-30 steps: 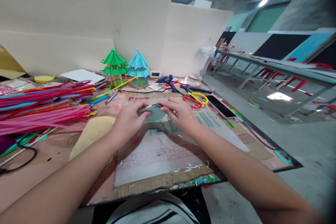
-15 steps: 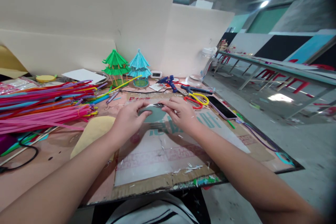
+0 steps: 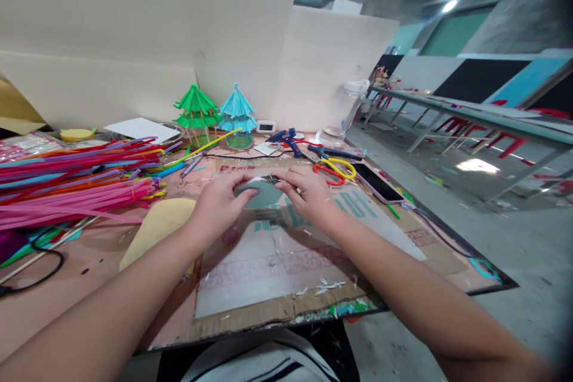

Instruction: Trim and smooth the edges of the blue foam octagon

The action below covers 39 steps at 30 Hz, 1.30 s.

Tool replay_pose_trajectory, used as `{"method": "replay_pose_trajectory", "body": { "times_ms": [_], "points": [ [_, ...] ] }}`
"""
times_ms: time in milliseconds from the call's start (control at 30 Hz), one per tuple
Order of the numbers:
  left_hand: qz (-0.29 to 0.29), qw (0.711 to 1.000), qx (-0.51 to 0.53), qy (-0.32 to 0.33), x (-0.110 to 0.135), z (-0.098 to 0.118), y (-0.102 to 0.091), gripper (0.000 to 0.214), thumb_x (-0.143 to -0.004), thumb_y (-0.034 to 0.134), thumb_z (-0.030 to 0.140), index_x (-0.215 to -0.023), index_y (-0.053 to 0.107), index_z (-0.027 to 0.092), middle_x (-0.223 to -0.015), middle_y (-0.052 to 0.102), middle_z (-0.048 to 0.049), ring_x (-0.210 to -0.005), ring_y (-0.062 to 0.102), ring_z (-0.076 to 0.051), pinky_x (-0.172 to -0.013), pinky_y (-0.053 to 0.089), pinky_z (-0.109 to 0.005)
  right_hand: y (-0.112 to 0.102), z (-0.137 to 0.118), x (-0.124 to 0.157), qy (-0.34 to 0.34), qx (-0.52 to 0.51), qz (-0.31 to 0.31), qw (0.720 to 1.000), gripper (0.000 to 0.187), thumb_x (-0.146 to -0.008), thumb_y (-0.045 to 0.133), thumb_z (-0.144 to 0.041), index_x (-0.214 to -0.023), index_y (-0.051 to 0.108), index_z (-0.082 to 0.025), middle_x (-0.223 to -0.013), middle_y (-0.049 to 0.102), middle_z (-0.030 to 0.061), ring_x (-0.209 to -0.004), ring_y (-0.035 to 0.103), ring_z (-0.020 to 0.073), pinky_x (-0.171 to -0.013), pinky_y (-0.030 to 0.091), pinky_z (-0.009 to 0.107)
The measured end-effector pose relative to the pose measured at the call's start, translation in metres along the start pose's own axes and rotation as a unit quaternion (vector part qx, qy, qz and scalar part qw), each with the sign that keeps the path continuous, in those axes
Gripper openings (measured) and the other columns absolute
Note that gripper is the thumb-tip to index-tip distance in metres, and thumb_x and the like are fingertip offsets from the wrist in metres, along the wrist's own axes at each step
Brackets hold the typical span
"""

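My left hand (image 3: pixel 219 203) and my right hand (image 3: pixel 307 194) meet over the middle of the table, both pinched on a small grey-green rounded piece (image 3: pixel 257 191) held between them. The fingers of each hand curl round its top edge. The piece sits just above a flattened cardboard sheet (image 3: pixel 286 262) with teal lettering. Small white scraps lie on the cardboard near its front edge.
A big pile of coloured straws (image 3: pixel 76 182) lies at the left. A green pagoda model (image 3: pixel 196 110) and a blue pagoda model (image 3: pixel 237 113) stand at the back. A glue gun (image 3: pixel 286 140), scissors (image 3: pixel 333 170), a phone (image 3: pixel 378 184) and a yellow foam sheet (image 3: pixel 156 230) lie around.
Almost nothing: both hands stay pinched on the grey-green piece, with only slight finger shifts along its top edge.
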<state>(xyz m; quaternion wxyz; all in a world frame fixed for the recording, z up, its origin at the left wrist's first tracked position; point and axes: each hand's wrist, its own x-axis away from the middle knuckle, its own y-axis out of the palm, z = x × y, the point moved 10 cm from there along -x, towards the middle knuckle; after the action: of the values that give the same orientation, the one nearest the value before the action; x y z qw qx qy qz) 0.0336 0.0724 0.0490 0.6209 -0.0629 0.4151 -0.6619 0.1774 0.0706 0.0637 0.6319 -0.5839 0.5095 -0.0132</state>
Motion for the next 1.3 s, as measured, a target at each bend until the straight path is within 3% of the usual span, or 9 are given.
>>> {"method": "replay_pose_trajectory", "body": {
  "times_ms": [433,600,700,800,900,967,1067,1200,1300],
  "points": [
    [0.005,0.999,-0.035,0.028,0.002,0.003,0.002,0.018,-0.086,0.058,0.025,-0.1,0.07,0.021,-0.092,0.074,-0.0003,-0.079,0.064,-0.018,-0.078,0.047,-0.027,0.004,-0.002,0.0,0.0,-0.011,-0.005,1.0,0.037,-0.099,0.046,-0.04,-0.112,0.072,-0.017,-0.077,0.062,0.0057,-0.071,0.055,0.0173,-0.065,0.039,0.029],
    [0.002,1.0,-0.006,0.021,0.001,0.003,0.002,0.02,-0.086,0.058,0.025,-0.101,0.07,0.022,-0.095,0.074,-0.0009,-0.083,0.065,-0.019,-0.079,0.048,-0.029,0.005,0.006,0.001,0.032,-0.05,0.007,0.998,0.035,-0.099,0.046,-0.04,-0.113,0.07,-0.02,-0.087,0.068,0.0071,-0.082,0.061,0.0193,-0.072,0.044,0.03],
    [0.007,1.0,0.025,0.001,0.0,-0.001,0.001,0.022,-0.085,0.059,0.026,-0.103,0.07,0.021,-0.098,0.074,-0.0021,-0.088,0.066,-0.021,-0.081,0.049,-0.031,0.002,0.019,0.001,0.089,-0.098,0.032,0.991,0.033,-0.097,0.05,-0.038,-0.116,0.068,-0.019,-0.097,0.07,0.0085,-0.086,0.062,0.0199,-0.076,0.046,0.031],
    [0.013,0.996,0.084,-0.035,-0.002,-0.011,0.002,0.023,-0.083,0.061,0.029,-0.103,0.069,0.019,-0.098,0.074,-0.004,-0.086,0.067,-0.021,-0.078,0.05,-0.032,0.007,0.038,0.003,0.18,-0.158,0.019,0.971,0.035,-0.086,0.063,-0.04,-0.112,0.069,-0.017,-0.086,0.069,0.0061,-0.073,0.059,0.0175,-0.066,0.046,0.028],
    [0.012,0.983,0.176,-0.057,-0.004,-0.02,0.006,0.026,-0.081,0.065,0.033,-0.103,0.066,0.017,-0.098,0.074,-0.006,-0.085,0.069,-0.021,-0.074,0.053,-0.031,0.019,0.042,0.004,0.221,-0.214,-0.024,0.951,0.03,-0.079,0.068,-0.035,-0.103,0.071,-0.017,-0.076,0.065,0.0023,-0.066,0.055,0.015,-0.061,0.042,0.026],
    [0.017,0.977,0.2,-0.069,-0.004,-0.024,0.006,0.028,-0.08,0.067,0.035,-0.101,0.064,0.017,-0.095,0.074,-0.0065,-0.083,0.07,-0.021,-0.071,0.053,-0.03,0.023,0.042,0.003,0.225,-0.228,-0.039,0.946,0.019,-0.08,0.065,-0.032,-0.089,0.071,-0.016,-0.07,0.062,0.0005,-0.063,0.052,0.0135,-0.059,0.039,0.024],
    [0.021,0.978,0.192,-0.08,-0.004,-0.026,0.004,0.031,-0.082,0.066,0.038,-0.104,0.064,0.017,-0.091,0.075,-0.0064,-0.079,0.07,-0.021,-0.066,0.053,-0.029,0.024,0.043,0.004,0.232,-0.232,-0.039,0.944,0.017,-0.08,0.062,-0.032,-0.077,0.067,-0.016,-0.063,0.055,-0.0018,-0.06,0.046,0.012,-0.055,0.034,0.023],
    [0.031,0.983,0.176,-0.047,-0.004,-0.018,-0.004,0.033,-0.087,0.061,0.042,-0.108,0.066,0.017,-0.101,0.074,-0.0075,-0.087,0.069,-0.02,-0.074,0.052,-0.028,0.025,0.04,0.004,0.215,-0.246,-0.037,0.944,0.019,-0.081,0.062,-0.034,-0.077,0.066,-0.017,-0.063,0.054,-0.0025,-0.059,0.044,0.0112,-0.055,0.032,0.023],
    [0.033,0.99,0.133,-0.043,-0.004,-0.018,-0.007,0.032,-0.089,0.056,0.045,-0.095,0.071,0.017,-0.088,0.072,-0.0047,-0.079,0.065,-0.018,-0.068,0.048,-0.026,0.028,0.036,0.004,0.194,-0.259,-0.041,0.945,0.017,-0.08,0.062,-0.033,-0.077,0.067,-0.017,-0.064,0.058,-0.0014,-0.058,0.046,0.0112,-0.055,0.032,0.023]
  ]
}}
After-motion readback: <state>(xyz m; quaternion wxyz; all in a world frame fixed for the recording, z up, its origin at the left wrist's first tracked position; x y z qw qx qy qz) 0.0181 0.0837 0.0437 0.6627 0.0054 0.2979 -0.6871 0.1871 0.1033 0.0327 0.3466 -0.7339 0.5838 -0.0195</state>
